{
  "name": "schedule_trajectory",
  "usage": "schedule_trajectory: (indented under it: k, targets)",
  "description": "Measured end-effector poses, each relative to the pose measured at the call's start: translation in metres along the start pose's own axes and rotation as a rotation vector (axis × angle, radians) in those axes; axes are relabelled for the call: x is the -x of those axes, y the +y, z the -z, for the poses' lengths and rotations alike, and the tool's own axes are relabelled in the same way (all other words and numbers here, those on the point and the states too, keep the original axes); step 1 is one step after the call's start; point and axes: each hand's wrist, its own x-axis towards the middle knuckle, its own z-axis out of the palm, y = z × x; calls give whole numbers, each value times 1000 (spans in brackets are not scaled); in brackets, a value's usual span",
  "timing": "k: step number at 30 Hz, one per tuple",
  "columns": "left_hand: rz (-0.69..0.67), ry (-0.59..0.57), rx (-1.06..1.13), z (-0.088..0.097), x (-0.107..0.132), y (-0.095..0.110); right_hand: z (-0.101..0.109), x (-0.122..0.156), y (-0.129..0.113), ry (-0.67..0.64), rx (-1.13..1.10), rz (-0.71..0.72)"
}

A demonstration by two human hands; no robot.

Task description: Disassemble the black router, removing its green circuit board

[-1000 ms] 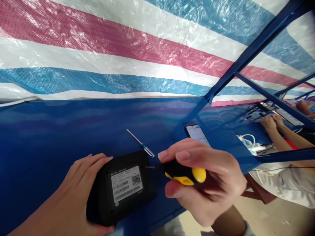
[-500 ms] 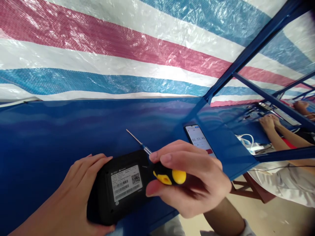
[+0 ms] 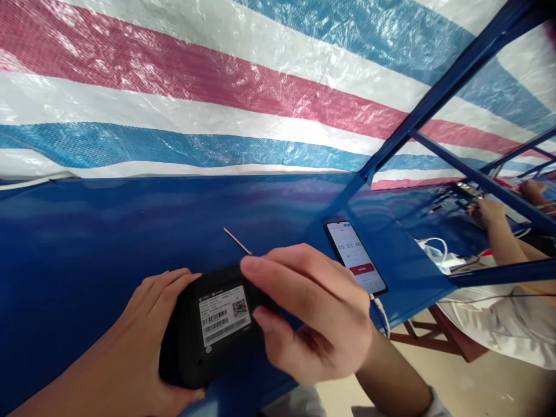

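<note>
Left hand (image 3: 130, 341) cupping the black box (image 3: 212, 327) from its left side and underneath, fingers curling over the top-left corner, label side facing up. Right hand (image 3: 313, 313) pressing in at the box's right edge, fingers bunched together; hiding whatever sits inside the grip, so impossible telling what is clamped there. Box resting at the near edge of the blue table (image 3: 108, 231), squarely between both hands, touching each. Thin metal shaft of a small screwdriver (image 3: 237, 240) poking out just beyond the right fingertips, lying flat on the table, handle end hidden behind the hand. Phone (image 3: 356, 258) lying face up just right of the right hand, timer glowing, white cable (image 3: 382, 313) trailing off its near end. Striped tarp (image 3: 217, 87) hanging behind the table. Another person's hand (image 3: 490, 211) working at the far right, well apart.
</note>
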Motion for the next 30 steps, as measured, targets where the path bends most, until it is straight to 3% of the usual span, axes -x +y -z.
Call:
schedule_trajectory:
  k: [3,9,18,27,30]
  targets:
    - [-33,-15,28,0,-1,-3,0,-3,4,-68,-24,-12]
    - [16,-34,87,-1,-1,-5,-7,-2,9,-21,22,45]
    - [0,-65,73,3,-5,-3,-14,-5,14,-70,-68,11]
    - [-53,-9,68,0,-5,-6,1,-15,10,-240,-183,-28]
    - [-62,-52,54,-1,-5,-15,5,-16,8,-271,-144,-66]
